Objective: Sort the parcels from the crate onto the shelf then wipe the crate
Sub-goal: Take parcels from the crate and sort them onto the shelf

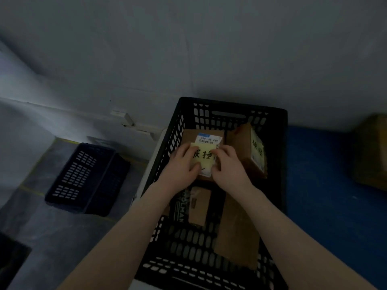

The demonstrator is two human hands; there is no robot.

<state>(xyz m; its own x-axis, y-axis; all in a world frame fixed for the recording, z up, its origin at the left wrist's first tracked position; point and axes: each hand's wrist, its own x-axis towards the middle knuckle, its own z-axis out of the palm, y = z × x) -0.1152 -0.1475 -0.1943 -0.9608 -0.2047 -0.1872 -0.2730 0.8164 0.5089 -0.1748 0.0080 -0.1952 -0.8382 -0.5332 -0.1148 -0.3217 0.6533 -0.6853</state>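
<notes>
A black slotted crate [232, 110] stands in front of me against the wall. Inside at the back lies a brown parcel [189, 137] with a white barcode label and a yellow note bearing black characters. My left hand [180, 166] grips the parcel's left edge and my right hand [229, 166] grips its right edge, thumbs on top. To the right a second brown parcel [249, 151] leans tilted with a yellow note on its side. Lower down lie a dark printed box [193, 206] and a flat cardboard piece [236, 237].
The crate rests on a blue surface [326, 185]. A brown box [370, 151] sits at the far right on it. On the grey floor to the left stands a dark blue basket [83, 178]. A dark object [10, 260] shows at the lower left.
</notes>
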